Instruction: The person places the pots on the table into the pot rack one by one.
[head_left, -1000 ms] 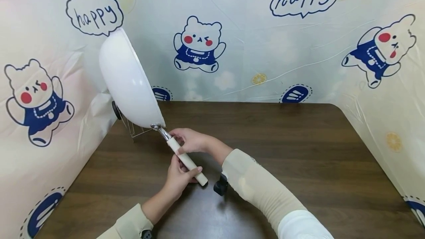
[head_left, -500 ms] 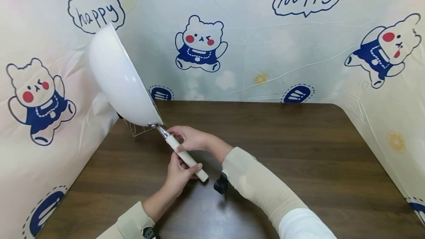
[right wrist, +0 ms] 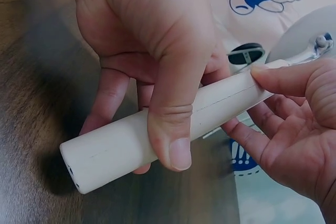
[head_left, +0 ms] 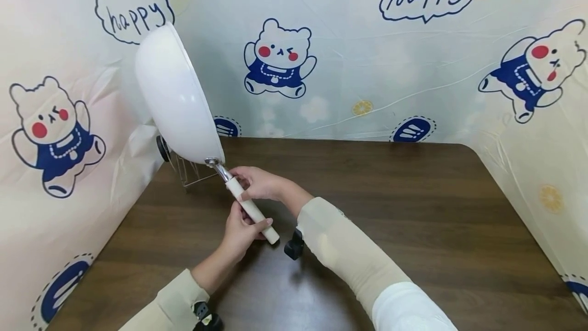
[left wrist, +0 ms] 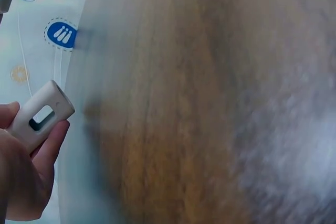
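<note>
A deep white wok (head_left: 179, 96) is held up on its side at the left, its outer wall facing left and its rim slanting. A short metal joint (head_left: 218, 167) links it to the pale handle (head_left: 252, 211). My left hand (head_left: 239, 236) grips the handle near its free end, thumb over the top. Farther up, close to the joint, my right hand (head_left: 262, 184) pinches the handle between thumb and fingers. A hanging slot pierces the handle's end (left wrist: 60, 100) in the left wrist view. The wok's inside is hidden.
Behind the wok, partly covered by it, stands a thin wire rack (head_left: 184, 167) with a black disc (head_left: 163, 148) at its left. The brown wooden table (head_left: 390, 218) reaches back to a printed cloth (head_left: 340, 55) hung around it.
The wok swung left and lower, then came back right and steeper, uncovering the black disc again. Both hands, still on the handle, have shifted slightly up and left in the head view.
</note>
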`<state>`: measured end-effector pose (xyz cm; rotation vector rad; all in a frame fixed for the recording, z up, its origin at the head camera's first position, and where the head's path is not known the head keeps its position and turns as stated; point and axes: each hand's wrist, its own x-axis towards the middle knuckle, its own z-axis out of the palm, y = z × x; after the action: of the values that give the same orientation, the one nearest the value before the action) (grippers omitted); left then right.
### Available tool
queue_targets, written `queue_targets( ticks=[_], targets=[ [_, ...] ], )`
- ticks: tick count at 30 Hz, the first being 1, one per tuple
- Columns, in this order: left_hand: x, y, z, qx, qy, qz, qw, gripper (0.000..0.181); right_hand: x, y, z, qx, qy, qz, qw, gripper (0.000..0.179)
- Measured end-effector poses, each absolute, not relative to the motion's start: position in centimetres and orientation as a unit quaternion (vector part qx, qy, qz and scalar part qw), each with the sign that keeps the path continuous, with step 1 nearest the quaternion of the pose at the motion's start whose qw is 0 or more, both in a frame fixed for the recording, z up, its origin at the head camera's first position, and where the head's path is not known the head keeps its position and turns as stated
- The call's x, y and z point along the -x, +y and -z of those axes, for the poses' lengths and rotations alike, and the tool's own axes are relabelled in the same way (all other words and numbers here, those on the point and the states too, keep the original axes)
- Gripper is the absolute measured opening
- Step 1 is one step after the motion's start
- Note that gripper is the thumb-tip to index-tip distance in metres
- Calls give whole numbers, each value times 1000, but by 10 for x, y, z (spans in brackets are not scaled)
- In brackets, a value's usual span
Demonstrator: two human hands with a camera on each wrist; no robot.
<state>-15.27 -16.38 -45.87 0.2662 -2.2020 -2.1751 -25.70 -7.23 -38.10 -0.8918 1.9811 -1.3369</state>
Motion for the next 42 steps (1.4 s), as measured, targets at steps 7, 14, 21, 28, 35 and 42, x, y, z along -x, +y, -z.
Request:
queue_targets(
  ticks=[7, 14, 21, 28, 35, 42],
  targets=[
    [154, -170, 461, -96, -713, 694, 4, 76, 259, -78, 384, 312, 735, 516, 309, 68],
    [154, -171, 461, -92, -718, 690, -6, 71, 261, -80, 387, 303, 732, 524, 312, 67],
    [153, -169, 464, -96, -705, 703, -18, 60, 262, -77, 390, 308, 743, 510, 305, 60],
    [147, -166, 469, -106, -691, 714, -38, 55, 261, -74, 402, 279, 754, 503, 319, 55],
    [145, -162, 469, -104, -691, 714, -40, 57, 260, -68, 403, 292, 754, 499, 312, 53],
    [143, -156, 470, -105, -681, 724, -40, 58, 257, -62, 400, 297, 758, 488, 315, 55]
  ],
)
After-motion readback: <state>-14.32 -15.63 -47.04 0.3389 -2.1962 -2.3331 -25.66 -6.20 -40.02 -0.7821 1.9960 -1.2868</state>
